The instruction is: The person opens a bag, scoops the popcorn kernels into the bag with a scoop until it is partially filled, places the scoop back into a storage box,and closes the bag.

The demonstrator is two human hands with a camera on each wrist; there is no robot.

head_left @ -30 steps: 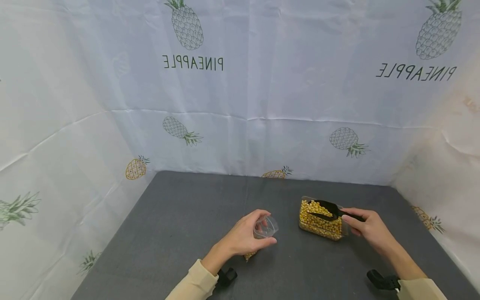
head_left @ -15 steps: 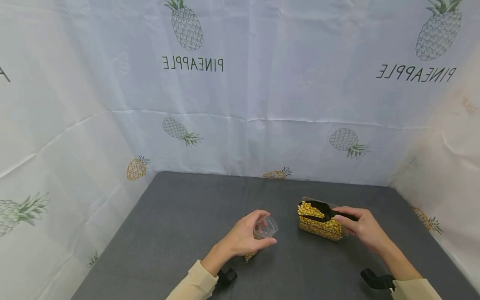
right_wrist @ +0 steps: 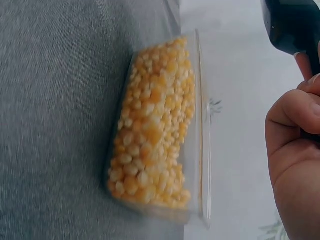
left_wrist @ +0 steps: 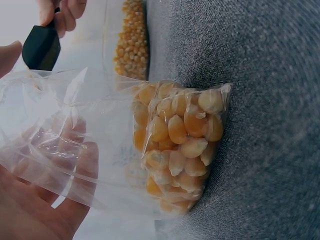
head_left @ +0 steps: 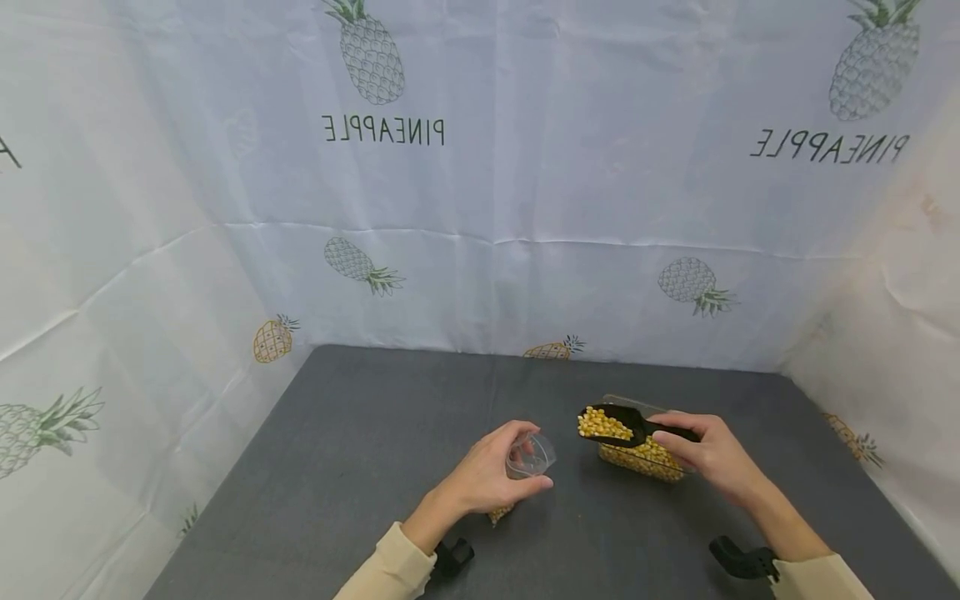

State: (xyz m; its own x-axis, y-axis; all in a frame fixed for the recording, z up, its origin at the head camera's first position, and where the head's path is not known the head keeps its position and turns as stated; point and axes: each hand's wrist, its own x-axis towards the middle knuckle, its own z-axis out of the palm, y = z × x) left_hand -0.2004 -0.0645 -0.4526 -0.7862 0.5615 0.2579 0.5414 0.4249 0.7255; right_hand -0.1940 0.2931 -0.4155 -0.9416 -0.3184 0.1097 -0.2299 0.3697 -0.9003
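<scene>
My left hand (head_left: pixel 491 473) curves its thumb and fingers around the spread mouth of a clear plastic bag (head_left: pixel 534 454). In the left wrist view, corn kernels (left_wrist: pixel 177 132) fill the bottom of that bag, which stands on the table. My right hand (head_left: pixel 708 450) grips the handle of a black scoop (head_left: pixel 637 427) heaped with yellow kernels (head_left: pixel 602 424). The scoop is raised over the left end of a clear rectangular container (right_wrist: pixel 205 150), its tip reaching past that side toward the bag. More corn kernels (right_wrist: pixel 150 125) lie in the container. My hand partly covers its right end in the head view.
The dark grey table (head_left: pixel 405 400) ends at a white curtain (head_left: pixel 480 183) printed with pineapples, which hangs behind and along both sides. A black wrist strap piece (head_left: pixel 453 557) sits under the left wrist, another black piece (head_left: pixel 742 558) by the right wrist.
My right hand has lifted the loaded scoop out of the container's corn and carried it left, closer to the bag. The left hand and the bag have stayed in place.
</scene>
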